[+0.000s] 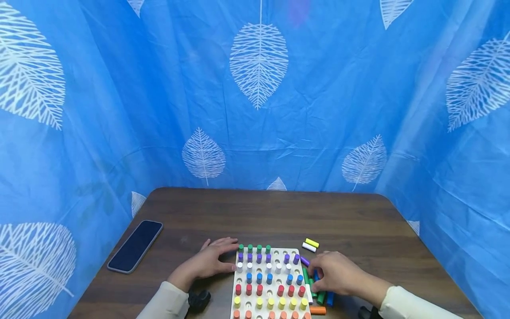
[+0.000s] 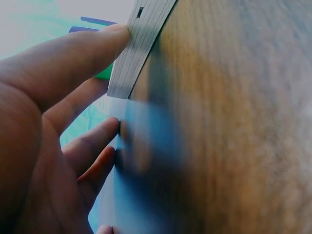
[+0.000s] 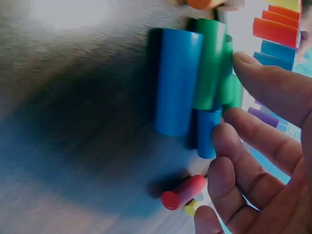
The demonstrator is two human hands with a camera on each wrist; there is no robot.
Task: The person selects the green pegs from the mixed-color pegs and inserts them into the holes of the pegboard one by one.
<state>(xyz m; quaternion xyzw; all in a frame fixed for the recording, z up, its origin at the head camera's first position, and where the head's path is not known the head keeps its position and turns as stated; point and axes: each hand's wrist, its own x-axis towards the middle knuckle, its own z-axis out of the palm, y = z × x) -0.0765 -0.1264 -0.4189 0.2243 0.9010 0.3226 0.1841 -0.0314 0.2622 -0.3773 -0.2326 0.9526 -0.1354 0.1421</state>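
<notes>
A pale wooden pegboard (image 1: 233, 290) stands at the near middle of the table, with rows of coloured pegs upright in it and a few bare holes. My left hand (image 1: 205, 262) rests at its far left corner; in the left wrist view the thumb touches the board's layered side (image 2: 127, 73). To the right of the board, my right hand (image 1: 338, 271) hovers low over loose pegs, thumb and fingertips apart. In the right wrist view its fingertips are close to green pegs (image 3: 208, 63) and a smaller blue peg (image 3: 208, 131); I cannot tell whether they touch. A bigger-looking blue peg (image 3: 176, 83) lies alongside.
A yellow peg (image 1: 312, 243) and a white peg (image 1: 309, 247) lie beyond the right hand; an orange peg (image 1: 318, 310) lies nearer. A red peg (image 3: 185, 191) shows in the right wrist view. A phone (image 1: 135, 246) lies at the table's left. Blue curtain (image 1: 318, 110) surrounds the table.
</notes>
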